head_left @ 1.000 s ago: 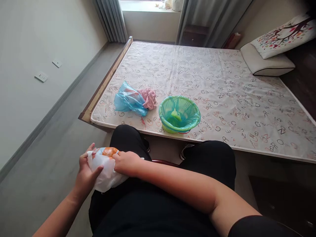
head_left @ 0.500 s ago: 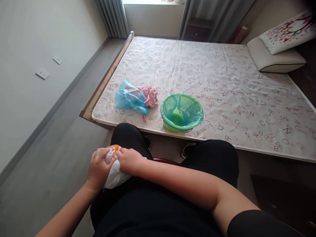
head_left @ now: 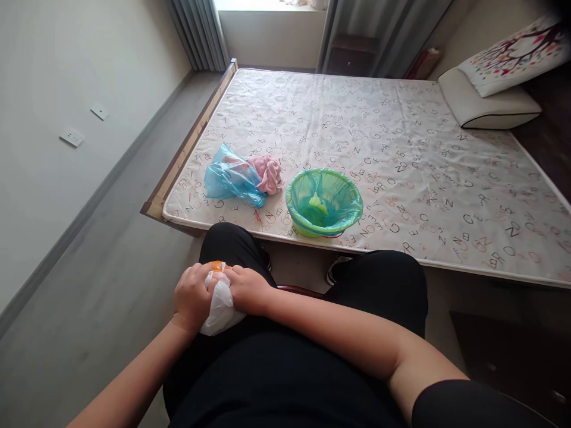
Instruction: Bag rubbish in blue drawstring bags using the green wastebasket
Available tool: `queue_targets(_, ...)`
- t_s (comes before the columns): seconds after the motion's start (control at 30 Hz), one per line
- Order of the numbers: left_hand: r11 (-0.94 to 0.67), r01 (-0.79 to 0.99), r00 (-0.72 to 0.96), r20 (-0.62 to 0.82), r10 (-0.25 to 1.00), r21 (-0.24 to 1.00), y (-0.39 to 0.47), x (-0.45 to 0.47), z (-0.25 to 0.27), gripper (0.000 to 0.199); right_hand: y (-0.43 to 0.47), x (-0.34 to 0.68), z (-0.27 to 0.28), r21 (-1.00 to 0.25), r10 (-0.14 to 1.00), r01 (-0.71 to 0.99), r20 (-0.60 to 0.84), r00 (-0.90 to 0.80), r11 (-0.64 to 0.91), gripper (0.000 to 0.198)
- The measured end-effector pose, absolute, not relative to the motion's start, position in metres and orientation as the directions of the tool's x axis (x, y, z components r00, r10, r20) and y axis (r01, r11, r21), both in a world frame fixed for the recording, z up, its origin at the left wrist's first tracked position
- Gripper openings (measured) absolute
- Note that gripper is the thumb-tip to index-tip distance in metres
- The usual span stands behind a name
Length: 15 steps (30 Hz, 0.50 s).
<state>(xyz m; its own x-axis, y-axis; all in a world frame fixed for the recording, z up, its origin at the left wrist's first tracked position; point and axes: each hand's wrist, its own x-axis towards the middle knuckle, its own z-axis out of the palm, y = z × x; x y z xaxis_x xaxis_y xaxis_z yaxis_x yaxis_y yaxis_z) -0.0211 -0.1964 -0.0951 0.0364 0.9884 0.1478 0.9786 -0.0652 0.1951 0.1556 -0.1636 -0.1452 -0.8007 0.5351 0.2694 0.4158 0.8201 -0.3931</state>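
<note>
A white plastic bag (head_left: 220,309) with an orange part at its top rests on my left thigh. My left hand (head_left: 193,295) is closed around the bag's left side. From the right, my right hand (head_left: 250,289) grips the same bag near its orange top, its fingers curled and almost meeting the left ones. What the bag contains, if anything, is hidden. Ahead on the mattress (head_left: 357,131) stands a green basket (head_left: 292,202) lined with a bluish-green plastic bag. Left of it lie a blue plastic bag (head_left: 229,178) and a crumpled pink cloth (head_left: 269,173), touching each other.
The mattress lies in a wooden bed frame (head_left: 190,139) right before my knees. A beige cushion (head_left: 488,107) and a tree-print pillow (head_left: 513,56) sit at the far right. Grey floor (head_left: 98,255) runs along the left wall. Behind the bed hang grey curtains (head_left: 198,35).
Both hands have shifted slightly to the right with the white bag, and less of its orange top shows. The whole view has moved a little; the basket, blue bag and cloth stay put.
</note>
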Motion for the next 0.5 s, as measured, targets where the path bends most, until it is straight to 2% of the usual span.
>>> queue_targets(0.1,-0.015,0.984,-0.004,0.109,0.994,0.178,-0.19,-0.019,-0.098,0.018,-0.16,0.156,-0.158,-0.393,0.486,0.341,0.366,-0.794,0.854,0.018)
queue_targets(0.2,0.041,0.992,-0.046,0.033,0.998,0.121,-0.181,-0.019,-0.099,0.023,-0.157,0.153,-0.161,-0.508,0.559,0.342,0.371,-0.742,0.79,0.015)
queue_targets(0.27,0.058,0.995,-0.058,-0.007,0.998,0.082,-0.176,-0.018,-0.099,0.026,-0.159,0.15,-0.156,-0.687,0.699,0.349,0.325,-0.637,0.637,0.014)
queue_targets(0.33,0.068,0.996,-0.067,-0.023,0.998,0.052,-0.173,-0.017,-0.098,0.025,-0.166,0.15,-0.148,-0.895,0.893,0.307,0.181,-0.413,0.323,0.018)
queue_targets(0.4,0.076,0.996,-0.075,-0.029,0.997,0.035,-0.171,-0.015,-0.097,0.023,-0.178,0.152,-0.137,-0.984,0.985,0.175,-0.023,-0.17,0.008,0.03)
queue_targets(0.43,0.08,0.996,-0.079,-0.031,0.996,0.035,-0.171,-0.014,-0.096,0.023,-0.184,0.155,-0.131,-0.99,0.991,0.127,-0.07,-0.117,-0.055,0.036)
queue_targets(0.47,0.079,0.996,-0.077,-0.036,0.996,0.049,-0.17,-0.013,-0.095,0.023,-0.191,0.157,-0.126,-0.991,0.989,0.126,-0.052,-0.139,-0.034,0.041)
queue_targets(0.5,0.071,0.994,-0.068,-0.043,0.997,0.082,-0.168,-0.013,-0.094,0.022,-0.197,0.16,-0.121,-0.984,0.974,0.169,0.02,-0.228,0.06,0.048)
